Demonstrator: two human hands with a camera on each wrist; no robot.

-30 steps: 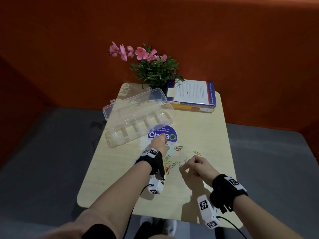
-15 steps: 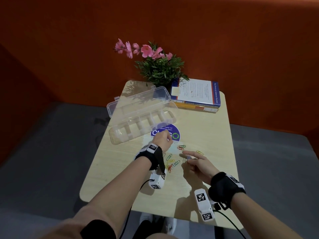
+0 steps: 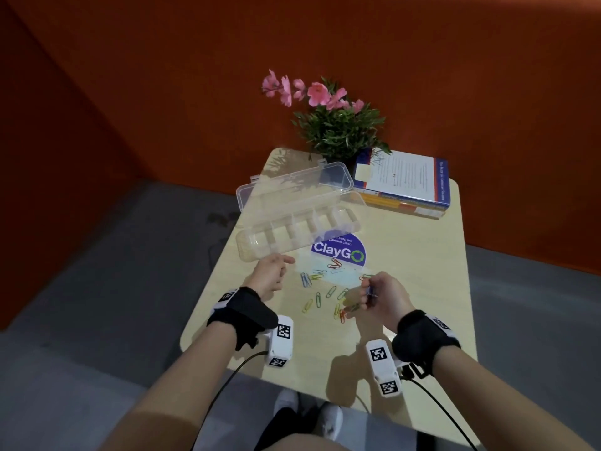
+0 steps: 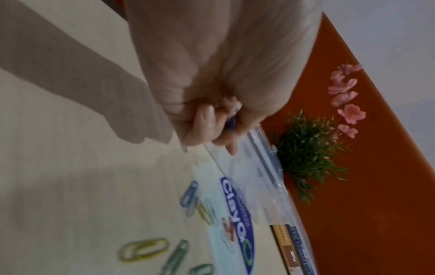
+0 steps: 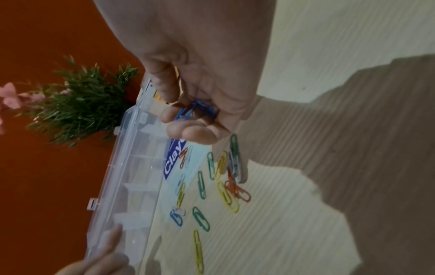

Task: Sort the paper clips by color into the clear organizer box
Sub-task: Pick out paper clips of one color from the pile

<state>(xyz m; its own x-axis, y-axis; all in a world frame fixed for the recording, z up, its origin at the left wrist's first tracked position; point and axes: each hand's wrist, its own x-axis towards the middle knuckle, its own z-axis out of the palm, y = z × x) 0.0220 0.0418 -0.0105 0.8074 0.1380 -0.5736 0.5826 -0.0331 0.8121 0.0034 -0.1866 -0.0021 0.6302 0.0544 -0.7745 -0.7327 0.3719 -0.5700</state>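
Several coloured paper clips (image 3: 331, 291) (image 5: 221, 164) lie loose on the table in front of the clear organizer box (image 3: 276, 252) (image 5: 132, 167), whose lid (image 3: 292, 187) stands open behind it. My right hand (image 3: 374, 292) (image 5: 188, 119) hovers over the right side of the pile and pinches blue paper clips (image 5: 195, 109). My left hand (image 3: 271, 275) (image 4: 221, 126) is by the box's near left end, fingers curled round a blue clip (image 4: 231, 122), index finger pointing at the box. The box compartments look empty.
A potted plant (image 3: 338, 125) with pink flowers and a stack of books (image 3: 403, 183) stand at the table's far edge. A round purple ClayGo sticker (image 3: 338, 253) lies between box and clips. The small table (image 3: 406, 271) drops off to grey floor on both sides.
My left hand has moved left from the sticker to the box's near left end. My right hand has lifted off the table with blue clips in it.
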